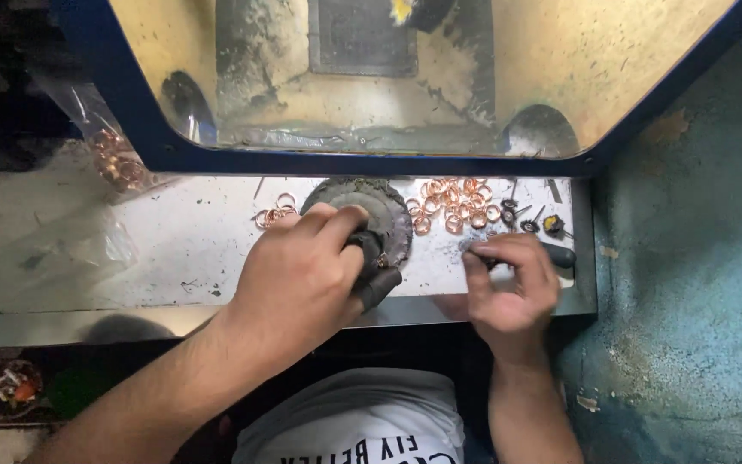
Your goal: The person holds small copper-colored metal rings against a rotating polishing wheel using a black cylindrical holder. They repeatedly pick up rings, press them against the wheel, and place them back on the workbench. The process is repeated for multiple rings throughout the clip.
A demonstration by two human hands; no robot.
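holding: my left hand, fingers clamped on the grey round block, frame centre
right hand: fingers pinched on a dark-handled tool
copper rings: heaped just above

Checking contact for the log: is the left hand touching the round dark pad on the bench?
Touching. The head view shows the left hand with its fingers curled over the near edge of the round dark pad.

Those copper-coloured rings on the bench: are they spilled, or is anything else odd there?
The small copper-coloured metal rings lie loose in a scattered pile on the dusty grey metal bench, with a smaller cluster of rings apart beside the left hand. They look strewn, not sorted. Nothing looks broken.
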